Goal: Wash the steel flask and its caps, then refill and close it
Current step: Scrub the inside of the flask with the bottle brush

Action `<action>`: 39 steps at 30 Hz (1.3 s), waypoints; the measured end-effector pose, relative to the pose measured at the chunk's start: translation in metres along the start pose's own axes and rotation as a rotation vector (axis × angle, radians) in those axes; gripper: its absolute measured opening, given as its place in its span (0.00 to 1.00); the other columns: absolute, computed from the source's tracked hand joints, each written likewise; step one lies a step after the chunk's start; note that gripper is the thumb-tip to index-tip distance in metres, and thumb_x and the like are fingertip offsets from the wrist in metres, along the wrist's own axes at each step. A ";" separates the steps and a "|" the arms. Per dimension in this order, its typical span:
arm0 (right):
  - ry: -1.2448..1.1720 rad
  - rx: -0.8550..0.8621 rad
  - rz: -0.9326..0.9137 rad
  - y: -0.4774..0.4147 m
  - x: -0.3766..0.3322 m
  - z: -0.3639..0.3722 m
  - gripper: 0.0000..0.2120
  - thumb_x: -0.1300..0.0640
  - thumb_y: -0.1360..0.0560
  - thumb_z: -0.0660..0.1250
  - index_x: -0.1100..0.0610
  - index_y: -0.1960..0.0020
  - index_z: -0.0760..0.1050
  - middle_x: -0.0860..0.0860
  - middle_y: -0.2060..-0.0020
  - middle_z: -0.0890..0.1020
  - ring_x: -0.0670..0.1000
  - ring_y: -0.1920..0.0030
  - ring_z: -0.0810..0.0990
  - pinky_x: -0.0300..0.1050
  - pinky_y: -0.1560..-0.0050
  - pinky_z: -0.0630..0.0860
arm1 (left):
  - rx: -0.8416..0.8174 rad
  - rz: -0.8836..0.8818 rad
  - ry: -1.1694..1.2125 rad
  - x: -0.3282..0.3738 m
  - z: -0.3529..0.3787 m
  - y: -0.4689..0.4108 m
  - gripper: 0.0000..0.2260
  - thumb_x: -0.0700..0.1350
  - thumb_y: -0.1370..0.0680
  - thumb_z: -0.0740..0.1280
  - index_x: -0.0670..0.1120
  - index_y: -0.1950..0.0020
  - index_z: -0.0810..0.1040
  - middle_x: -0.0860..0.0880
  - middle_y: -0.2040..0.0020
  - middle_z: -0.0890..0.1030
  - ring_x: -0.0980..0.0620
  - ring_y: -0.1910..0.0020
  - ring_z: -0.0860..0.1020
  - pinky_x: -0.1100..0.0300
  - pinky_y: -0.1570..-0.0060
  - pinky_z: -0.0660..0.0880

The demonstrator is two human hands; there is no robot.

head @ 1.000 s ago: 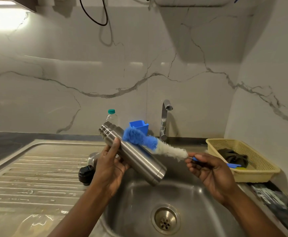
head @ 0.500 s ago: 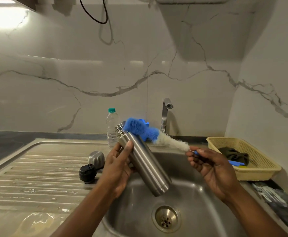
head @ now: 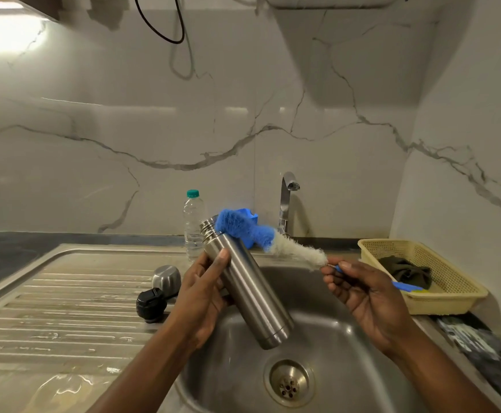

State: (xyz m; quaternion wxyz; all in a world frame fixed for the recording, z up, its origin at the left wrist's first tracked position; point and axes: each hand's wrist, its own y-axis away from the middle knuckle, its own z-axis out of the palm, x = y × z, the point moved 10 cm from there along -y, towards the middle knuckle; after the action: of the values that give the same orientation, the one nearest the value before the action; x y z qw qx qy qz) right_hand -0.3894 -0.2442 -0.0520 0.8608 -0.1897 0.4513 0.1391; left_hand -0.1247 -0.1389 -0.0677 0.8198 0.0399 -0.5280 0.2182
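Drain [head: 289, 383] and sink [head: 347, 338] nearest, no water seen running. Above the sink, left hand [head: 204, 296] wraps the flask [head: 246, 287] mid-body, thumb across the front; flask tilted, base down toward the drain, open mouth up and away. Right hand [head: 362, 290] pinches the brush [head: 252, 231] handle, palm up, wrist bent in. Brush's blue tip sits at the flask's neck; can't tell if it's inside. Black cap [head: 151, 304] and steel cap [head: 167, 277] lie loose on the surface [head: 64, 308], left of the sink, just beside each other. Bottle [head: 193, 225] and tap [head: 286, 201] behind. Judged: early washing stage, flask uncapped and brush about to scrub; caps' washing, rinse, refill and closing all left.
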 end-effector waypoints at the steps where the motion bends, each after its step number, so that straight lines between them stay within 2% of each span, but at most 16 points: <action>1: -0.001 -0.010 0.009 0.000 0.005 0.003 0.12 0.65 0.23 0.65 0.67 0.47 0.85 0.66 0.53 0.86 0.55 0.58 0.87 0.43 0.58 0.85 | -0.005 -0.007 0.000 -0.001 0.002 0.001 0.18 0.50 0.22 0.70 0.49 0.32 0.80 0.41 0.41 0.85 0.38 0.40 0.83 0.33 0.37 0.79; 3: -0.008 -0.017 0.007 0.000 0.004 0.005 0.12 0.65 0.23 0.65 0.68 0.45 0.84 0.66 0.52 0.86 0.55 0.57 0.87 0.43 0.58 0.85 | -0.014 -0.007 -0.007 0.000 0.002 0.002 0.18 0.50 0.21 0.70 0.49 0.33 0.80 0.42 0.42 0.85 0.40 0.42 0.83 0.33 0.37 0.79; 7: -0.026 0.030 -0.033 0.001 -0.015 -0.006 0.11 0.64 0.26 0.66 0.67 0.51 0.85 0.62 0.58 0.86 0.52 0.61 0.86 0.40 0.61 0.84 | -0.019 0.018 -0.029 0.007 -0.002 0.001 0.19 0.50 0.22 0.70 0.49 0.31 0.79 0.43 0.41 0.85 0.40 0.39 0.83 0.34 0.38 0.79; 11: -0.072 0.004 0.012 0.000 0.004 0.006 0.13 0.65 0.24 0.66 0.70 0.43 0.81 0.64 0.55 0.86 0.53 0.60 0.87 0.41 0.59 0.85 | -0.060 -0.009 -0.062 0.001 0.007 0.005 0.19 0.48 0.21 0.69 0.46 0.30 0.78 0.40 0.40 0.84 0.40 0.41 0.83 0.34 0.38 0.79; 16: -0.057 0.018 -0.006 0.002 -0.006 0.002 0.11 0.65 0.26 0.66 0.69 0.48 0.83 0.64 0.56 0.86 0.53 0.60 0.87 0.41 0.60 0.84 | -0.072 -0.016 -0.053 -0.002 0.007 0.006 0.19 0.47 0.21 0.69 0.45 0.30 0.77 0.41 0.41 0.84 0.40 0.42 0.83 0.35 0.39 0.80; 19: -0.059 0.017 0.002 0.002 -0.006 0.000 0.11 0.65 0.26 0.66 0.67 0.50 0.85 0.64 0.56 0.86 0.53 0.60 0.87 0.41 0.60 0.85 | -0.081 -0.047 -0.025 -0.009 0.008 0.006 0.18 0.48 0.19 0.70 0.44 0.31 0.77 0.39 0.41 0.84 0.38 0.41 0.83 0.33 0.37 0.78; 23: -0.085 0.032 0.023 0.000 -0.003 -0.002 0.11 0.66 0.25 0.65 0.68 0.49 0.84 0.64 0.56 0.86 0.53 0.60 0.87 0.41 0.61 0.85 | -0.086 -0.058 0.007 -0.011 0.009 0.005 0.25 0.52 0.26 0.75 0.45 0.31 0.78 0.39 0.41 0.84 0.38 0.42 0.83 0.32 0.36 0.77; 26: -0.124 0.048 0.068 -0.001 0.007 -0.004 0.11 0.66 0.26 0.65 0.66 0.51 0.86 0.63 0.56 0.86 0.53 0.60 0.88 0.41 0.61 0.85 | -0.078 -0.063 0.052 -0.012 0.011 0.004 0.28 0.52 0.28 0.77 0.46 0.30 0.76 0.40 0.42 0.84 0.39 0.44 0.83 0.33 0.36 0.77; 29: -0.148 0.066 0.083 -0.003 0.008 -0.007 0.11 0.66 0.26 0.65 0.67 0.51 0.85 0.63 0.56 0.87 0.53 0.61 0.88 0.41 0.62 0.85 | -0.047 -0.053 0.120 -0.007 0.010 0.003 0.23 0.50 0.22 0.74 0.45 0.29 0.75 0.41 0.45 0.85 0.41 0.45 0.83 0.37 0.38 0.79; 33: -0.120 0.080 0.084 -0.001 0.008 -0.011 0.11 0.66 0.23 0.64 0.69 0.46 0.82 0.63 0.57 0.86 0.53 0.61 0.88 0.41 0.62 0.85 | -0.016 -0.013 0.180 0.007 0.001 0.002 0.21 0.49 0.22 0.70 0.47 0.30 0.76 0.43 0.44 0.84 0.45 0.45 0.85 0.42 0.44 0.84; 37: -0.110 0.034 0.103 0.001 0.017 0.000 0.12 0.67 0.21 0.63 0.69 0.46 0.84 0.64 0.55 0.86 0.54 0.60 0.88 0.42 0.61 0.85 | -0.034 -0.029 0.181 0.003 0.006 0.006 0.21 0.49 0.22 0.70 0.49 0.29 0.76 0.43 0.45 0.86 0.44 0.45 0.85 0.38 0.41 0.82; 39: -0.081 0.021 0.094 0.002 0.015 0.003 0.12 0.66 0.22 0.64 0.69 0.46 0.84 0.64 0.55 0.87 0.54 0.59 0.88 0.42 0.60 0.85 | -0.037 -0.033 0.200 0.004 0.009 0.007 0.21 0.49 0.22 0.70 0.49 0.30 0.76 0.42 0.44 0.85 0.43 0.45 0.86 0.39 0.45 0.83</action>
State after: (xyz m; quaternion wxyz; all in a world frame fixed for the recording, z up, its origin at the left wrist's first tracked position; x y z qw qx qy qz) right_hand -0.3802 -0.2403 -0.0631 0.8729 -0.1533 0.4258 0.1822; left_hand -0.1341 -0.1339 -0.0613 0.8725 0.0111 -0.4466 0.1977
